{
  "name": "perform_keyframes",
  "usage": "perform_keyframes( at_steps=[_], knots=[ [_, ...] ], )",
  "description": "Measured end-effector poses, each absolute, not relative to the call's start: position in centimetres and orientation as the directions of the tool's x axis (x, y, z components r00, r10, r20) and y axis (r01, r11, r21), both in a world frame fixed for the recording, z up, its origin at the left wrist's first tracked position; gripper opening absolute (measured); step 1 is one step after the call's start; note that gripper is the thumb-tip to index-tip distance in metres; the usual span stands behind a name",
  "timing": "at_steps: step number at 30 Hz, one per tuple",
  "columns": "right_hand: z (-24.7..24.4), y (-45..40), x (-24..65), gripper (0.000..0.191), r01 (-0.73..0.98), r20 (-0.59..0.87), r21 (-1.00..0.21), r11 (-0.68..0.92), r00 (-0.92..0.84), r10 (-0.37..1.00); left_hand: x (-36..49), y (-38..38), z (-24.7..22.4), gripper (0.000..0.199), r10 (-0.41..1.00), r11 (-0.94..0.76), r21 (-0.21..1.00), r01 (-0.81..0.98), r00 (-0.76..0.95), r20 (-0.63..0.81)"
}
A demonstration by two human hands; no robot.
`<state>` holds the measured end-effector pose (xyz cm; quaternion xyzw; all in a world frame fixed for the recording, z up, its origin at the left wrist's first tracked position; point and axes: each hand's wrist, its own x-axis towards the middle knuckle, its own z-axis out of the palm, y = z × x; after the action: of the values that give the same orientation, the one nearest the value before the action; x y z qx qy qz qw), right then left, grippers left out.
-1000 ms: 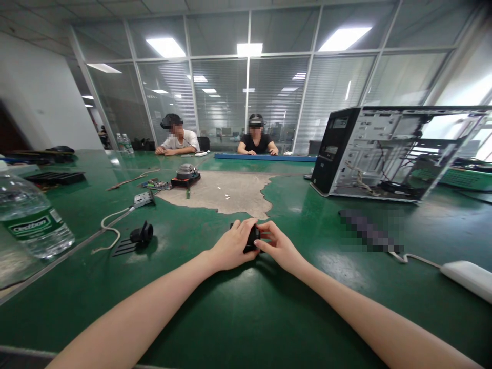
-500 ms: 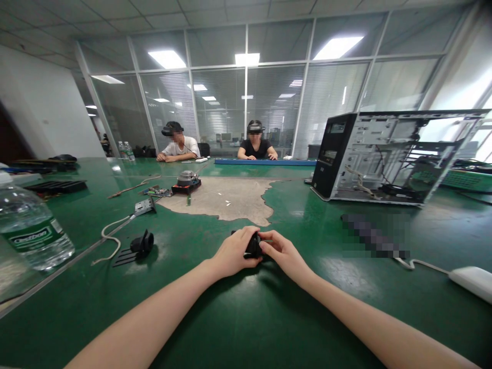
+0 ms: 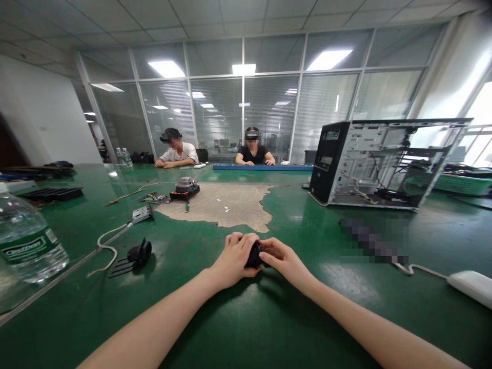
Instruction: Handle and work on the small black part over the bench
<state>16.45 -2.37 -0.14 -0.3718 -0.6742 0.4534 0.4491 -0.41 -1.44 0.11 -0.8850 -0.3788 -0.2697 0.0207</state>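
Observation:
Just above the green table, my left hand (image 3: 239,258) wraps around a small black part (image 3: 253,254), covering most of it. From the other side, the thumb and fingertips of my right hand (image 3: 277,255) pinch the same part's right edge. Its exact kind is hidden by my fingers. To the left lies a black plastic bracket (image 3: 139,254) with a round collar and flat prongs. Behind it a metal connector piece (image 3: 142,213) trails a pale cable (image 3: 111,246). Farther back sits a heatsink-like block (image 3: 185,188) with a black and red base beside a small circuit board (image 3: 154,198).
An opened computer case (image 3: 384,166) stands at the right, a blurred dark strip (image 3: 369,240) and white power strip (image 3: 471,287) nearer me. A water bottle (image 3: 28,246) stands at the left. Two people sit across the table (image 3: 215,328), behind a blue bar (image 3: 263,167).
The view has tilted up slightly, so the scene sits a little lower. Both hands keep their hold on the black part, whose visible side has turned slightly.

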Motion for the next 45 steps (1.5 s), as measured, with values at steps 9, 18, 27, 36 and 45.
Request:
perform_keyframes(
  at_steps=[9,18,27,36,45],
  knots=[
    [-0.6,-1.7,16.4,0.027,0.099,0.231,-0.957,0.274,-0.316,0.92,-0.5,-1.3,0.1,0.063,0.63,-0.754,0.198,0.627,0.602,0.491],
    [0.2,-2.4,16.1,0.022,0.064,0.234,-0.961,0.268,-0.329,0.915,-0.4,-1.4,0.4,0.062,0.636,-0.75,0.205,0.629,0.601,0.484],
    [-0.4,-1.7,16.3,0.027,0.052,0.209,-0.969,0.242,-0.349,0.914,-0.4,-1.0,0.2,0.063,0.646,-0.746,0.23,0.625,0.596,0.477],
    [0.0,-1.9,15.9,0.026,0.059,0.187,-0.975,0.213,-0.29,0.938,-0.6,-1.3,0.7,0.061,0.643,-0.748,0.215,0.628,0.602,0.474],
    [-0.3,-1.7,16.2,0.027,0.012,0.206,-0.974,0.225,-0.354,0.912,-0.5,-1.2,0.5,0.064,0.647,-0.743,0.218,0.633,0.595,0.477]
  ],
)
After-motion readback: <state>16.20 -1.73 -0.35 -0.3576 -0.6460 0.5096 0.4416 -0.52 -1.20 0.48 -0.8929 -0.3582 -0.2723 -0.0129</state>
